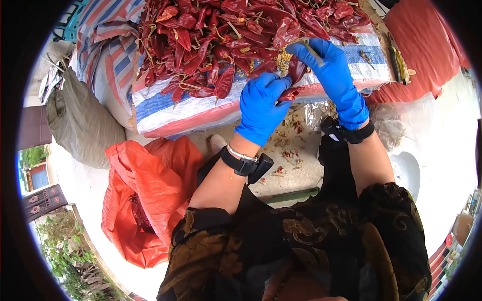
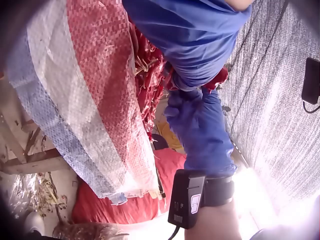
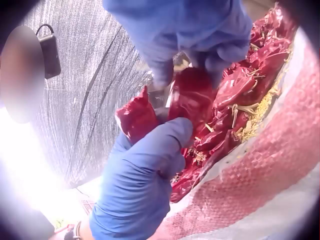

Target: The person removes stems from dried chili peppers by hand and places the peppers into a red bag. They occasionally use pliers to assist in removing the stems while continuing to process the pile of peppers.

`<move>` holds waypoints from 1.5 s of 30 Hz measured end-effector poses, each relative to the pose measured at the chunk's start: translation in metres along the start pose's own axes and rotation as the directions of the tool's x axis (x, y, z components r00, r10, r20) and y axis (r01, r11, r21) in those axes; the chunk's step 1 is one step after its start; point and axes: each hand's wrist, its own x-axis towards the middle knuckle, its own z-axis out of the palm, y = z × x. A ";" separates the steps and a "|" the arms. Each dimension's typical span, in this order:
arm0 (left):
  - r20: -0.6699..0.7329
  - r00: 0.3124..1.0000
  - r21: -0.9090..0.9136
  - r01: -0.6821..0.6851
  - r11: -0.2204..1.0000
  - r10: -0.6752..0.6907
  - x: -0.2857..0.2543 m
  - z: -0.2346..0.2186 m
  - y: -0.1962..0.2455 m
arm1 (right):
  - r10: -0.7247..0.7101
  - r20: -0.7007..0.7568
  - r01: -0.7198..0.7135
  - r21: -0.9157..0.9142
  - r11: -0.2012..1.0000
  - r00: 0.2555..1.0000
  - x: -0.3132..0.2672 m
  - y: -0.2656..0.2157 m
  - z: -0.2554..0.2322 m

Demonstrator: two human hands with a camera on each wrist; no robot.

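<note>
Both hands wear blue gloves and meet over the near edge of a heap of dried red chili peppers [image 1: 201, 35]. My left hand [image 1: 263, 105] grips a dried chili pepper [image 3: 136, 117]; its wrinkled red end sticks out past the thumb. Another dark red chili pepper [image 3: 192, 95] spans the gap between the two hands. My right hand [image 1: 329, 75] holds a thin, narrow tool [image 1: 315, 54] along its fingers, whose kind I cannot tell. The right fingertips lie at the upper end of the dark red pepper, partly hiding it.
The heap lies on a striped woven sheet [image 1: 201, 110] with yellow seeds [image 3: 262, 112] scattered at its edge. An open red-orange sack [image 1: 145, 190] stands at the left; a full red sack [image 1: 427, 50] is at the right. Plant scraps [image 1: 286, 155] litter the floor.
</note>
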 end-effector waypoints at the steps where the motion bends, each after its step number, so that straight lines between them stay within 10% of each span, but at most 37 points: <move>1: 0.001 1.000 -0.001 0.000 1.000 0.000 0.000 0.000 0.001 | 0.001 -0.001 -0.001 0.000 1.000 1.000 0.001 0.001 -0.001; 5: 0.024 0.996 -0.175 0.089 0.981 -0.086 0.000 0.002 0.005 | 0.082 0.023 -0.084 0.137 0.987 0.996 -0.002 -0.003 -0.006; 10: 0.090 0.905 -0.600 0.382 0.703 -0.416 0.006 0.001 0.005 | -0.273 0.221 0.258 0.094 0.961 0.936 -0.008 -0.004 0.000; 16: 0.199 0.810 -0.656 0.528 0.539 -0.552 0.008 0.003 0.002 | -0.060 0.256 -0.007 0.254 0.967 0.965 -0.009 -0.009 0.006; 23: 0.272 0.819 -0.764 0.503 0.404 -0.505 0.007 -0.002 0.003 | -0.092 0.229 0.025 0.280 0.960 0.969 -0.011 -0.003 0.004; 28: 0.294 0.821 -0.807 0.488 0.333 -0.489 0.006 -0.005 0.002 | -0.270 0.331 0.362 -0.260 0.895 0.904 -0.012 -0.014 -0.002; 32: 0.297 0.817 -0.807 0.491 0.327 -0.494 0.005 -0.009 0.006 | -0.251 0.352 0.357 -0.280 0.891 0.902 -0.015 -0.011 -0.001; 35: 0.321 0.823 -0.771 0.514 0.375 -0.469 0.004 -0.011 0.006 | -0.067 0.294 0.093 -0.074 0.993 0.953 -0.019 -0.001 0.002; 37: 0.344 0.815 -0.763 0.532 0.367 -0.466 0.002 -0.011 0.006 | -0.005 0.427 -0.254 0.547 0.797 0.904 -0.023 0.013 0.005; 45: 0.275 0.838 -0.816 0.463 0.346 -0.471 0.004 -0.008 0.010 | 0.165 0.302 -0.291 0.438 0.851 0.939 -0.019 -0.005 0.007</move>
